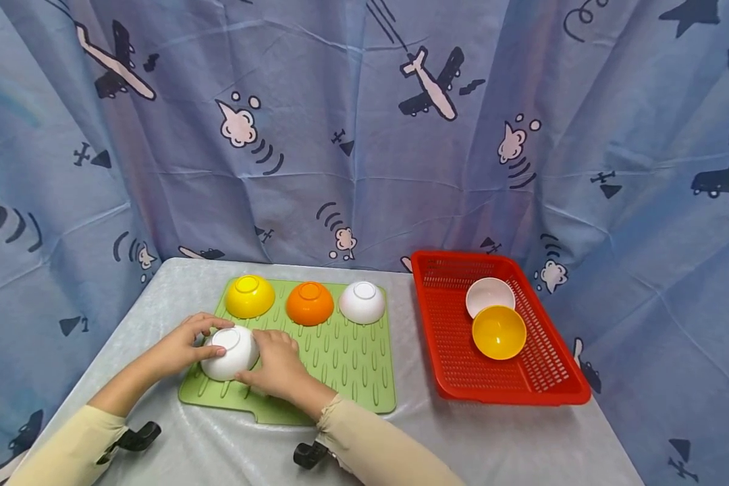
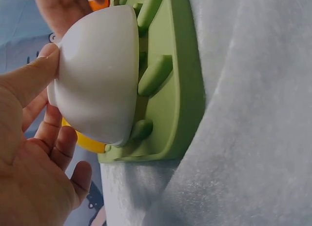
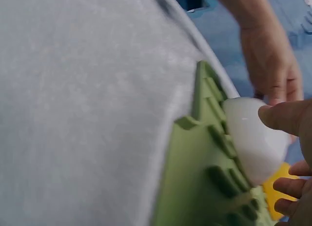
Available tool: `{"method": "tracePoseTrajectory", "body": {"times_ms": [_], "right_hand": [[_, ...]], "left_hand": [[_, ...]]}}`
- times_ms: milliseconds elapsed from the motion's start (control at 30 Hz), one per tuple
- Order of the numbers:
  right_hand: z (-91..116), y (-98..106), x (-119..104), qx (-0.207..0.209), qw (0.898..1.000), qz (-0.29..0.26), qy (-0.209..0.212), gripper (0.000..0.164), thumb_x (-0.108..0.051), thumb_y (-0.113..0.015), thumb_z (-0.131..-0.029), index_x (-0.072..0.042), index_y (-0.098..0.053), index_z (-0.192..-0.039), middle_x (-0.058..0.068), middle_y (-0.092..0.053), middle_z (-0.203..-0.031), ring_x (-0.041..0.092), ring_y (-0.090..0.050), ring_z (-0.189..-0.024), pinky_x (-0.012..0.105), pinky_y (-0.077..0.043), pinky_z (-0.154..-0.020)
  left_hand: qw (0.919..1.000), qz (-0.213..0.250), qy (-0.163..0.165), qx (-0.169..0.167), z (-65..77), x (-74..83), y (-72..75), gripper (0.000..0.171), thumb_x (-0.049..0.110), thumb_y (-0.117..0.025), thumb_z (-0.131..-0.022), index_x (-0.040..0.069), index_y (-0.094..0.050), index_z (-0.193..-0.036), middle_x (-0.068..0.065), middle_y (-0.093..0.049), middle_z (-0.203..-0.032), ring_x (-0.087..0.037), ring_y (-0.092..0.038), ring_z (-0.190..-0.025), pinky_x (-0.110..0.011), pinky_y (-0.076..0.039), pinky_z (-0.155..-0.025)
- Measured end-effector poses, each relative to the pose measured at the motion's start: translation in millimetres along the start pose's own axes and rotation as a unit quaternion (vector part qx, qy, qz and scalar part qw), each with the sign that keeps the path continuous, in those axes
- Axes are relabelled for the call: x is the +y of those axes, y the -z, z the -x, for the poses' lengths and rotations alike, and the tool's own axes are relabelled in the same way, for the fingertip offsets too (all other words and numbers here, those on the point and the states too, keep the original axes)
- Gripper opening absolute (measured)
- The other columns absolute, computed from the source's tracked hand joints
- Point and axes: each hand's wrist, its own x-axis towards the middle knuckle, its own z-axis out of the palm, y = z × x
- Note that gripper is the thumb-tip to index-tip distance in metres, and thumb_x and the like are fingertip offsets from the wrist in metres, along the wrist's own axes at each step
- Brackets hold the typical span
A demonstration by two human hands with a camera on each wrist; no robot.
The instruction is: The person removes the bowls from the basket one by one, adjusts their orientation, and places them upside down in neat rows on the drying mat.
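Note:
An upside-down white bowl (image 1: pixel 231 364) sits at the front left of a green drying mat (image 1: pixel 355 385), its rim down on the mat's raised ridges. My left hand (image 1: pixel 182 347) holds it from the left, thumb and fingertips at the bowl's foot, as the left wrist view shows. From the other side my right hand (image 1: pixel 279 364) grips it, the thumb (image 3: pixel 280 116) on the bowl's wall and the fingers spread around the far side. Behind them along the mat stand a yellow bowl (image 1: pixel 249 305), an orange bowl (image 1: pixel 310 307) and another white bowl (image 1: pixel 362 305), all upside down.
A red plastic basket (image 1: pixel 431 337) stands to the right of the mat. Inside it lie a white bowl (image 1: pixel 486 294) and a yellow bowl (image 1: pixel 499 332), the yellow one overlapping the white. A blue patterned curtain (image 1: pixel 352 135) hangs behind the cloth-covered table (image 1: pixel 462 445).

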Motion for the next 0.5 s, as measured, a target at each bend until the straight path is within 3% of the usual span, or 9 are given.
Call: {"method": "tracePoseTrajectory", "body": {"times_ms": [100,233,500], "right_hand": [[5,19,3,-0.004,1.0,-0.016,0.012,0.082,-0.048,-0.083,-0.083,-0.013,-0.051,-0.149,0.002,-0.056,-0.146,0.021,-0.047,-0.135,0.037,-0.035,-0.108],[13,47,6,-0.01,0.997,-0.075,0.014,0.08,-0.043,-0.083,-0.084,-0.013,-0.05,-0.15,0.004,-0.054,-0.149,0.024,-0.046,-0.138,0.044,-0.034,-0.113],[39,100,18,-0.037,0.983,-0.18,0.02,0.075,-0.042,-0.08,-0.087,-0.018,-0.05,-0.151,0.001,-0.051,-0.153,0.024,-0.046,-0.141,0.051,-0.039,-0.114]], "left_hand": [[1.0,-0.004,0.0,0.002,-0.5,1.8,-0.9,0.044,0.026,-0.08,-0.089,0.014,-0.068,-0.13,-0.011,-0.06,-0.127,-0.029,-0.051,-0.108,-0.049,-0.044,-0.087],[0.9999,-0.01,0.011,0.0,-2.0,5.8,-0.2,0.046,0.029,-0.08,-0.09,0.014,-0.068,-0.131,-0.011,-0.059,-0.128,-0.029,-0.051,-0.109,-0.05,-0.044,-0.088],[0.9984,-0.049,0.028,0.008,0.0,12.7,2.3,0.049,0.032,-0.082,-0.086,0.015,-0.069,-0.131,-0.012,-0.063,-0.128,-0.035,-0.053,-0.116,-0.055,-0.044,-0.092]]}}
